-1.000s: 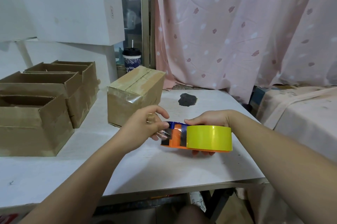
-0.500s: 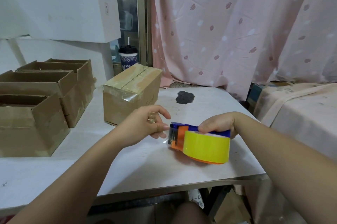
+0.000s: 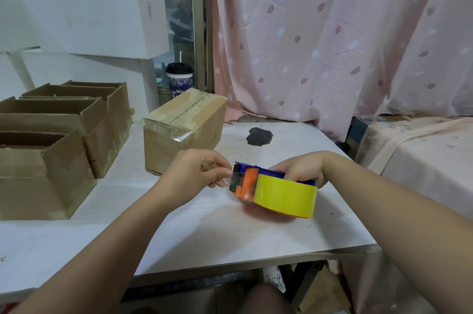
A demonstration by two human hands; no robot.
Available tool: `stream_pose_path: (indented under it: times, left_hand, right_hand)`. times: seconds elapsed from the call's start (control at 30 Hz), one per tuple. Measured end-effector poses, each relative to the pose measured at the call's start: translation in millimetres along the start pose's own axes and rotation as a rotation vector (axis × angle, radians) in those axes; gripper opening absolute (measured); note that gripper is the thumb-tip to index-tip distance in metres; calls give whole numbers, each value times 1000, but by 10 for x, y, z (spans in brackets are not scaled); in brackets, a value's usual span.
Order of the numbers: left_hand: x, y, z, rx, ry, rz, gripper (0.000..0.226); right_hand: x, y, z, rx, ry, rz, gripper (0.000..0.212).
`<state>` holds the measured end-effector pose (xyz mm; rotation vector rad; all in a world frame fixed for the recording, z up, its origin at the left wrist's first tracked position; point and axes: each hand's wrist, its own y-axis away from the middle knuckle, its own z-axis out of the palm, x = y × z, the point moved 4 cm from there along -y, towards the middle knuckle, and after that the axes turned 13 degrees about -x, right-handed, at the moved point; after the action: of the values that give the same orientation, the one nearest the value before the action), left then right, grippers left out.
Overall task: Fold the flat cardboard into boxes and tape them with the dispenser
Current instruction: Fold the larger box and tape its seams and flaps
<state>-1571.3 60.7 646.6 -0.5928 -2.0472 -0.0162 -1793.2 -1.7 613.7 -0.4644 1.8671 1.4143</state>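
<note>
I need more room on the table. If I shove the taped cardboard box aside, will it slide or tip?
Probably slides: the taped cardboard box lies low and wide, flat on the smooth white table. Likely light if empty, though its contents cannot be seen. Its glossy tape may feel slippery.

Three open boxes [image 3: 51, 160] stand in a row along the left side of the worktop [image 3: 204, 231], one behind another. Right of them and apart, the taped box [image 3: 179, 134] stands toward the back of the worktop, with a cup [image 3: 179, 79] behind it. A stain [image 3: 259, 136] lies on the worktop right of the taped box. Nearer the front, right of centre, the dispenser [image 3: 276, 191] is over the worktop between the hands: the right hand [image 3: 302, 169] on its far side, the left hand [image 3: 194, 173] at its left end, fingers [image 3: 222, 172] on the tape end [image 3: 231, 178]. A curtain [image 3: 332, 32] hangs behind the worktop; a covered surface [image 3: 422, 160] lies to its right
</note>
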Motion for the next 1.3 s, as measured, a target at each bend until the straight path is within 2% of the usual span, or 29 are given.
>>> stream_pose_path:
  times: [0.1, 0.17, 0.3, 0.37, 0.4, 0.47, 0.5, 0.57, 0.63, 0.73, 0.77, 0.83, 0.97, 1.07, 1.13, 1.3]
  left_hand:
    - [51, 45, 19, 100, -221, 147, 22]
    - [38, 56, 57, 96, -289, 205, 19]
    - [-49, 32, 115, 55, -292, 224, 17]
    - [-115, 32, 200, 35, -369, 210, 8]
    - [-147, 46, 251, 33, -480, 208, 9]
    - [-154, 98, 352, 44, -781, 339, 18]
    - [-164, 128, 389, 23, -900, 451, 14]
    - [-196, 156, 407, -10, -970, 586, 17]
    - [-231, 101, 400, -38, -897, 457, 10]
    - [-334, 23, 344, -14, -522, 118, 13]
    - [-364, 15, 328, 8, -395, 89, 10]
    - [-396, 31, 278, 60, -244, 63, 22]
    - [-484, 44, 279, -18, -30, -45, 25]
    - [-511, 24, 293, -74, 33, -62, 14]
    - [-515, 9, 277, -102, -37, -74, 4]
    - [-556, 8, 279, -154, -104, -150, 10]
  right_hand:
    - [-58, 46, -43, 61, 79, -7, 51]
    - [-105, 66, -74, 117, 148, -22, 52]
    - [-145, 80, -144, 284, 315, -4, 41]
    - [-170, 64, -155, 379, 456, 7, 35]
    - [-188, 51, -154, 427, 528, 8, 33]
    - [-240, 33, -146, 481, 634, 6, 33]
    - [-259, 23, -142, 484, 674, 19, 33]
    - [-283, 0, -144, 464, 745, 83, 32]
    - [-274, -22, -156, 452, 803, 188, 32]
    - [-237, -54, -189, 461, 837, 314, 34]
    - [-231, -57, -202, 479, 854, 356, 37]
    - [-234, -56, -213, 540, 969, 455, 46]
    - [-284, -107, -175, 763, 1294, 514, 42]
    - [-278, -131, -163, 864, 1289, 488, 43]
    - [-268, -124, -170, 880, 1236, 486, 44]
    - [-246, -63, -191, 912, 1234, 570, 42]
